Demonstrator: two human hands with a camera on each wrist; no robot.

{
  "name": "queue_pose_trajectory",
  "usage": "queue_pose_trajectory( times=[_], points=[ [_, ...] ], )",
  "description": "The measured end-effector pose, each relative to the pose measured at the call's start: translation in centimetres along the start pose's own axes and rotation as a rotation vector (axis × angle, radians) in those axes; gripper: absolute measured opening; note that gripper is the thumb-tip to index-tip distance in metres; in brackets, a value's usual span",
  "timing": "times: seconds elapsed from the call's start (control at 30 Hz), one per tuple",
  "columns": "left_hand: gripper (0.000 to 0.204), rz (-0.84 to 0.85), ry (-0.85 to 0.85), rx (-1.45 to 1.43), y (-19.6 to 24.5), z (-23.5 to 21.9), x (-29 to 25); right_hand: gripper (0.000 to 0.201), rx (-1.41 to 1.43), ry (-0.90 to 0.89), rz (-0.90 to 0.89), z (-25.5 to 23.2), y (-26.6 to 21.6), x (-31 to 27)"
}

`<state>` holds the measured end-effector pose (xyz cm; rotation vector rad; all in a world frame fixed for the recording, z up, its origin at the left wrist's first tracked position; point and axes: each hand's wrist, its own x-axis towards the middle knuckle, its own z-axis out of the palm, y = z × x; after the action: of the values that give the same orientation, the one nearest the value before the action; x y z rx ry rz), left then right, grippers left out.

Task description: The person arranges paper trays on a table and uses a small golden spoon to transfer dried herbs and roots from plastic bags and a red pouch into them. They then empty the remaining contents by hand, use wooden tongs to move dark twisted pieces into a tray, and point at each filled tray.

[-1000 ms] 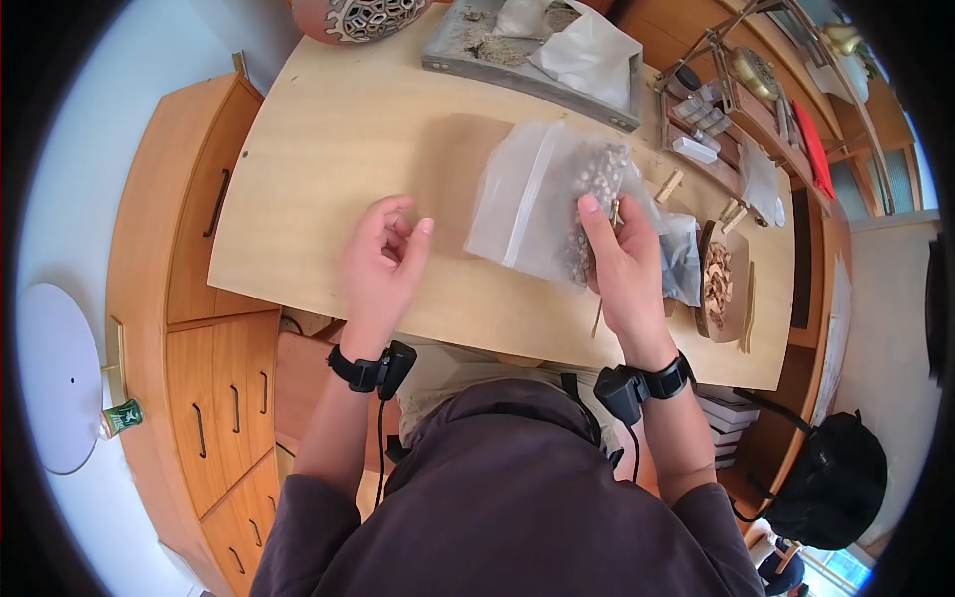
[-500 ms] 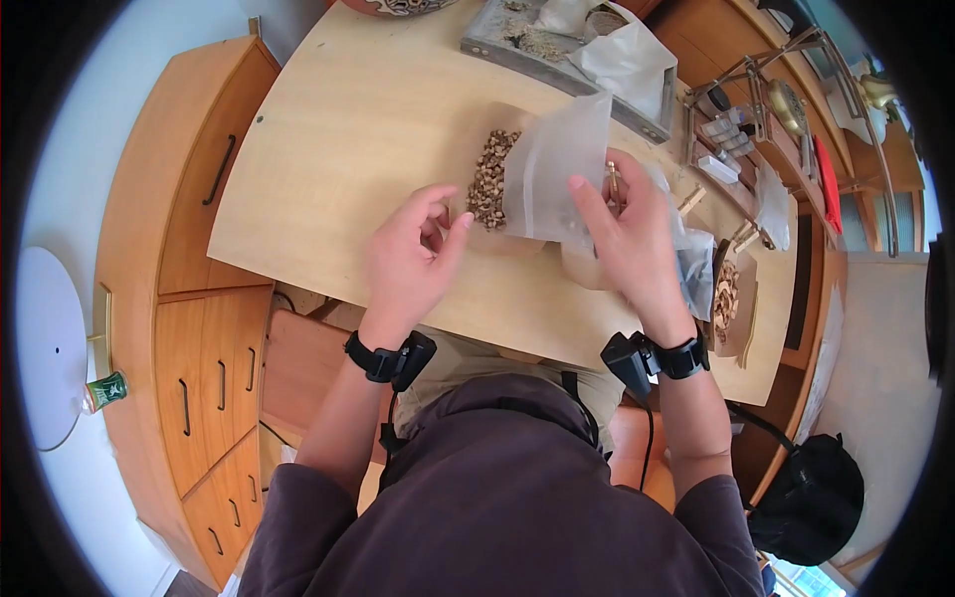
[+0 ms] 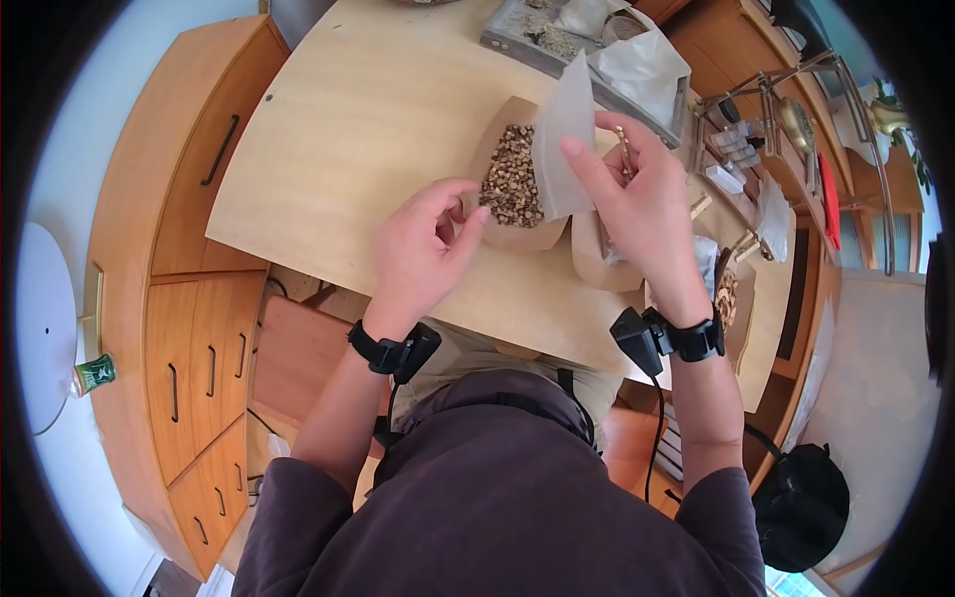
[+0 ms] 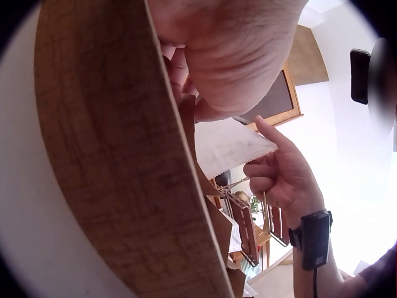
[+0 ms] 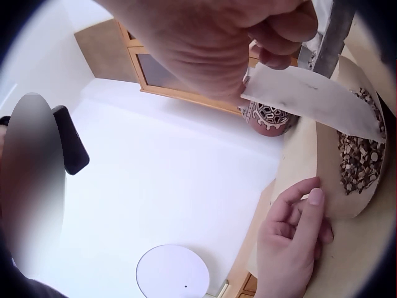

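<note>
Table: being used as the bench; the work is being done toward its near edge.
Tray: being used as the receiver, pale brown, resting on the table between the hands' positions. Emptying of the bag into it is judged to be the step in hand, probably well along, since a broad heap of chopped pieces is being held inside.
Bag: being held aslant over the tray's right side, translucent, lower end down by the heap; whether the heap is being touched cannot be told. Flat, apparently near empty. Next move, as judged: a light shake being called for, then a drawing aside to the right without the tray's rim being caught.
Right hand: being held above the table at the bag's outer edge, palm turned inward. The bag is being pinched between thumb and curled fingers, the thumb being pointed leftward.
Left hand: being held low at the tray's left edge, fingers loosely bent, thumb and index tips near each other; nothing is being seen gripped. Contact with the rim cannot be settled.
Brass-coloured bit: being shown among the right fingers; its kind cannot be made out.
Single pieces: being heaped toward the tray's middle, pale and dark mixed.
</note>
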<state>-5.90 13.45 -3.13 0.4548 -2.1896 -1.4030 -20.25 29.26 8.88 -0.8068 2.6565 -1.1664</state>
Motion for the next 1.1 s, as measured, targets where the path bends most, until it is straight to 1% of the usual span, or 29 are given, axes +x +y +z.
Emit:
queue_pose_trajectory(
  times=[0.07, 0.17, 0.27, 0.37, 0.47, 0.57, 0.67, 0.77, 0.87, 0.97, 1.07, 1.1],
  points=[
    [0.026, 0.007, 0.001, -0.001, 0.0, 0.0, 0.0, 0.053, -0.024, -0.003, 0.009, -0.4, -0.2, -0.2],
    [0.026, 0.005, -0.002, -0.011, -0.1, 0.1, 0.1, 0.042, -0.084, -0.041, -0.021, -0.5, -0.3, -0.8],
    [0.026, 0.014, -0.002, -0.005, -0.4, 0.2, 0.1, 0.040, 0.001, -0.037, -0.005, -0.7, 0.3, -0.9],
    [0.026, 0.017, 0.002, 0.002, -0.2, 0.1, 0.1, 0.041, -0.016, -0.062, 0.071, -0.8, 0.2, -1.0],
    [0.024, 0.030, 0.031, 0.003, -0.3, 0.3, 0.1, 0.036, 0.007, 0.005, 0.052, -1.5, -0.2, -1.3],
    [0.024, 0.039, 0.032, 0.005, -0.2, 0.3, 0.1, 0.032, -0.022, 0.022, 0.032, -1.8, 0.1, -1.4],
    [0.024, 0.023, 0.026, -0.001, -0.2, 0.3, 0.1, 0.029, 0.042, 0.060, 0.049, -2.2, -0.3, -1.7],
    [0.023, 0.024, 0.023, 0.005, -0.1, 0.3, 0.2, 0.027, -0.001, 0.127, -0.031, -2.0, 0.1, -1.8],
    [0.023, 0.004, 0.025, -0.033, -0.4, 0.5, 0.1, 0.026, -0.076, 0.096, -0.035, -1.9, 0.1, -2.4],
    [0.024, 0.040, 0.050, -0.024, -0.3, 0.5, 0.0, 0.025, 0.004, 0.184, 0.018, -2.2, -0.4, -3.0],
    [0.025, 0.019, 0.009, -0.012, -0.4, 0.4, 0.1, 0.023, -0.081, 0.136, -0.041, -1.7, 1.3, -3.6],
    [0.025, 0.008, -0.007, -0.017, -0.4, 0.4, 0.2, 0.022, -0.065, 0.165, -0.042, -1.8, 1.4, -3.8]
  ],
)
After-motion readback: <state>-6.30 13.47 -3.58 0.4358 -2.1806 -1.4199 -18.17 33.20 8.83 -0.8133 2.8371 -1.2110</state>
